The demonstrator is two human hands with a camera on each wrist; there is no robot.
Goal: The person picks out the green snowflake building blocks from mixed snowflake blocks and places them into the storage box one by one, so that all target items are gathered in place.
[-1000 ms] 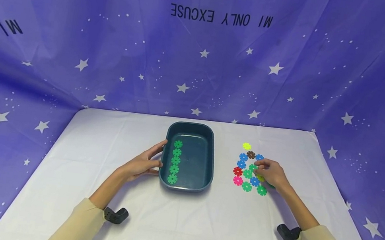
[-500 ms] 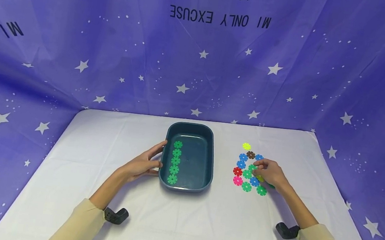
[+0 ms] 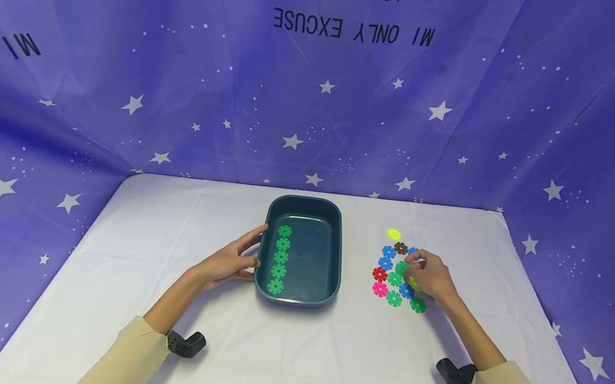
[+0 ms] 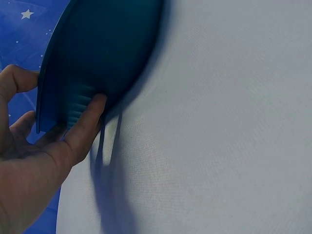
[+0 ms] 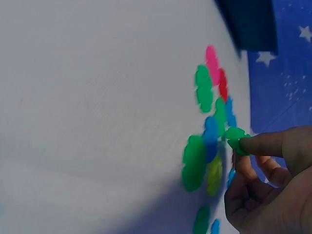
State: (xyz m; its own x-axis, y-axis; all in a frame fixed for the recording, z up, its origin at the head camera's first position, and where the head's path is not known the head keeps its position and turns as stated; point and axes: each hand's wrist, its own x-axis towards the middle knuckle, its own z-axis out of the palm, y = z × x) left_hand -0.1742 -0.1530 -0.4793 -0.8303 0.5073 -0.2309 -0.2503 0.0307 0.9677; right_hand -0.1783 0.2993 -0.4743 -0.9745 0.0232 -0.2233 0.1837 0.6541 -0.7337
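Note:
A dark teal tray [image 3: 321, 254] stands on the white table, with a column of several green snowflake discs [image 3: 280, 256] along its left inside. My left hand [image 3: 226, 265] rests on the tray's left side, fingers spread; in the left wrist view its thumb [image 4: 87, 122] lies against the outer wall. At the right, my right hand [image 3: 431, 276] is over a loose group of notched plastic discs. Between thumb and forefinger it pinches a green snowflake disc [image 5: 236, 135]. Around it lie green, blue, red [image 3: 380, 274], pink [image 3: 380, 289], brown [image 3: 401, 248] and yellow discs [image 3: 394, 234].
White cloth covers the table [image 3: 286, 362]. A purple curtain [image 3: 317, 110] with stars and lettering hangs at the back and sides. Each wrist carries a black camera mount [image 3: 186, 344]. A strip of white cloth separates the tray from the loose discs.
My right hand has shifted very slightly left, still among the discs with the green one at its fingertips. The left hand and the tray have not visibly moved.

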